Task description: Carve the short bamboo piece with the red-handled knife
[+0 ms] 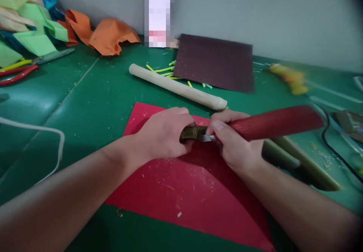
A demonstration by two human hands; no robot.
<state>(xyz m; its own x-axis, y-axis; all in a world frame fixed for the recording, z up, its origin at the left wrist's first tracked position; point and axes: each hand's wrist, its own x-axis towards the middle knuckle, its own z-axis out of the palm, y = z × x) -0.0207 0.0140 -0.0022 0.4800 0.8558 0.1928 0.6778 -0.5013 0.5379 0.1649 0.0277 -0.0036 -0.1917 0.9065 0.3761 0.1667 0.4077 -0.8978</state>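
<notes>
1. An olive-green, rounded piece that looks like bamboo [189, 132] is enclosed by the left hand [163, 133], whose fingers are curled tightly round it; only part of its surface is left exposed.
2. A knife with a long red handle [275, 122] is held by the right hand [236, 142], the handle pointed out towards 3 o'clock and the short silver blade [207, 138] towards 9.
3. The long axis of the green piece appears to be laid roughly from 9 to 3 o'clock, nearly in line with the knife. The blade is set at its 3 o'clock end; whether it is cut into or merely rested there cannot be told. The piece is gripped more fully by the left hand, with the right fingertips close by that end.
4. Both hands are held over a flat red sheet [170, 191], scattered with pale shavings.
5. At 11 o'clock, just beyond the sheet, a pale wooden rod [178, 87] is seen; a dark brown sheet [215, 61] is placed behind it, near 12.
6. Between 3 and 4 o'clock, dark green tube-like lengths [309, 165] are partly hidden by the right arm.
</notes>
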